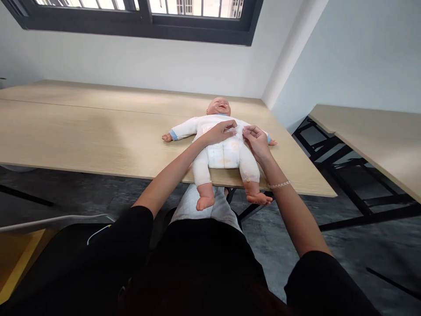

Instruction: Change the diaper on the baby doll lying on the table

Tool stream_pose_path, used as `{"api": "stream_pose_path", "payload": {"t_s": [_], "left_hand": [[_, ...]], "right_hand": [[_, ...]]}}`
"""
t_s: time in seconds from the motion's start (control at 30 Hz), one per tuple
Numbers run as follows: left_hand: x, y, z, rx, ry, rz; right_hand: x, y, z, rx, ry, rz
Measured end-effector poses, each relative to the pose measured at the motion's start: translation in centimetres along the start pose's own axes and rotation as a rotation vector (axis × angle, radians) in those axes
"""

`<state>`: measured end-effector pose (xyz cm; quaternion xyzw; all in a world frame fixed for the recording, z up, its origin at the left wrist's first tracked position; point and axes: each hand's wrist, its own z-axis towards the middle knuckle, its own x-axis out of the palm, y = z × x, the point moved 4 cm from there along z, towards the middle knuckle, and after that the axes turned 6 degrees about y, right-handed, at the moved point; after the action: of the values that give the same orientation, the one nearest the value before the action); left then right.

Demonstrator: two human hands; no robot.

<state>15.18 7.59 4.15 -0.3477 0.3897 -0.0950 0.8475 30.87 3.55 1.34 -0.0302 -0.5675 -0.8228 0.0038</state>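
"White padding and pale wood fill the middle of the head view, the only view here. A baby doll (215, 120) lies on its back on a wooden table (98, 140), head toward the wall, feet out past the near edge. A white diaper (226, 157) covers its lower belly."

"And the hands?"

"Both are at the doll's waist. The left hand (217, 133) lies over the belly, its fingers bent; I cannot tell whether it grips anything. The right hand (258, 141) faces it from the other side, thumb and fingertips drawn close together at the white material. (White meets white there, so whether they pinch diaper, clothing or nothing is lost.) A pale bracelet (279, 184) circles that wrist."

"How far along does it look?"

"Fairly far, I would judge. The diaper's front is up between the legs and spread over the belly, and the doll's white top with blue cuffs (173, 134) is on. What may be left is at the waist: the fingers hide parts of the upper edge, so I cannot tell whether the sides are fastened."

"Anything beyond?"

"A dark-framed window (200, 30) above, and a second table (378, 127) at right."
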Motion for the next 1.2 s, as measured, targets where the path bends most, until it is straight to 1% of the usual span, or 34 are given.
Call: {"api": "stream_pose_path", "payload": {"t_s": [0.07, 0.17, 0.3, 0.43, 0.5, 0.63, 0.83, 0.97, 1.2], "left_hand": [[0.0, -0.2, -0.1, 0.001, -0.015, -0.056], [-0.1, -0.5, -0.3, 0.004, -0.035, -0.098], [-0.2, -1.1, -0.3, 0.035, -0.047, -0.095], [-0.3, -1.0, -0.4, 0.044, -0.064, -0.074], [-0.3, -0.8, -0.4, 0.033, -0.073, -0.084], [-0.2, -0.4, -0.3, 0.004, -0.080, -0.114], [-0.2, -0.2, -0.1, -0.024, -0.072, -0.056], [-0.2, -0.3, -0.1, -0.014, -0.057, -0.033], [-0.1, -0.5, -0.2, 0.003, -0.031, -0.035]], "right_hand": [[-0.1, 0.0, 0.0, 0.005, 0.004, 0.006], [0.1, 0.2, -0.2, 0.015, 0.044, 0.049], [0.6, 0.9, -0.7, 0.030, 0.117, 0.097], [0.9, 1.4, -0.8, 0.012, 0.144, 0.120], [0.8, 1.3, -0.8, 0.011, 0.130, 0.114], [0.6, 1.0, -0.6, 0.032, 0.060, 0.079], [0.6, 1.0, -0.6, 0.052, 0.007, 0.105], [0.5, 1.0, -0.7, 0.062, -0.006, 0.087], [0.5, 0.8, -0.6, 0.115, -0.038, 0.142]]}}
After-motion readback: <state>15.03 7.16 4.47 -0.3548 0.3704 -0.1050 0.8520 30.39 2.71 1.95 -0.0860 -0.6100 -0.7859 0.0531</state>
